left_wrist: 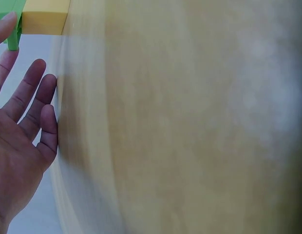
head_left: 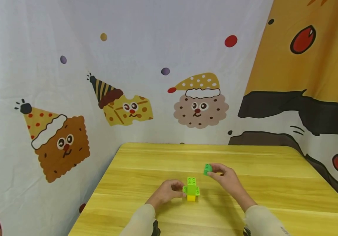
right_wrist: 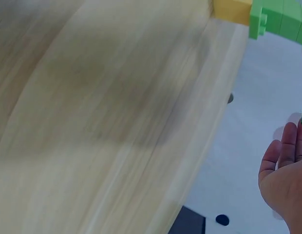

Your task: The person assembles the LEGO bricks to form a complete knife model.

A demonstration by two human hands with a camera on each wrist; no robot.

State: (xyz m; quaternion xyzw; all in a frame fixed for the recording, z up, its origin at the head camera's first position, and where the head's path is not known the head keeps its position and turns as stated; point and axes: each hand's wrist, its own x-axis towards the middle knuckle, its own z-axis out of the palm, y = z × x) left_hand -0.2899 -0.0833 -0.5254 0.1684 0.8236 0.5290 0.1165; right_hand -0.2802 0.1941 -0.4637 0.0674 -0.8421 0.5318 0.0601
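Note:
A small building block tower [head_left: 191, 188] stands upright on the table, with light green blocks over a yellow block [head_left: 191, 198] at its base. Light green studded ends stick out at its left and right sides. My left hand [head_left: 166, 193] pinches the left end between thumb and index finger; the left wrist view shows the other fingers [left_wrist: 31, 90] spread apart. Up and to the right of the tower, my right hand [head_left: 226, 177] holds a darker green building block [head_left: 207, 169] by thumb and fingertips, raised off the table. Only a sliver of that block shows in the right wrist view.
The wood-grain table [head_left: 145, 160] has rounded far corners. Behind it and along the left hangs a white cloth [head_left: 145, 39] printed with cartoon snacks in party hats. An orange and black printed area [head_left: 313, 72] covers the right side.

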